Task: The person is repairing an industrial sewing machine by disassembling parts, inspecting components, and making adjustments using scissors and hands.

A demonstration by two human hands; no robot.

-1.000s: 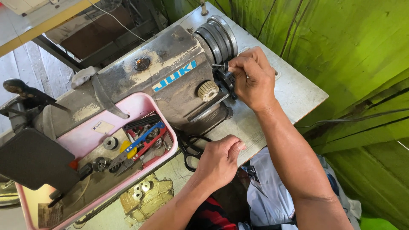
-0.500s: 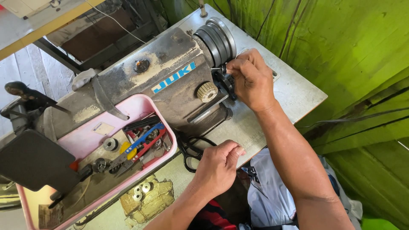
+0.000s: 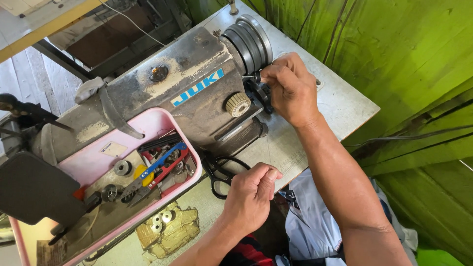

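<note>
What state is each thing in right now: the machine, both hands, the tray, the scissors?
Sewing machine: upright on the table, worn paint.
Handwheel: bare, no belt visible.
Right hand: fingers pinched on the small black part beside the handwheel.
Left hand: closed in a loose fist at the table edge; contents hidden.
Pink tray: filled with tools and bobbins.
Black scissors: lying flat, blades hidden under the machine.
</note>
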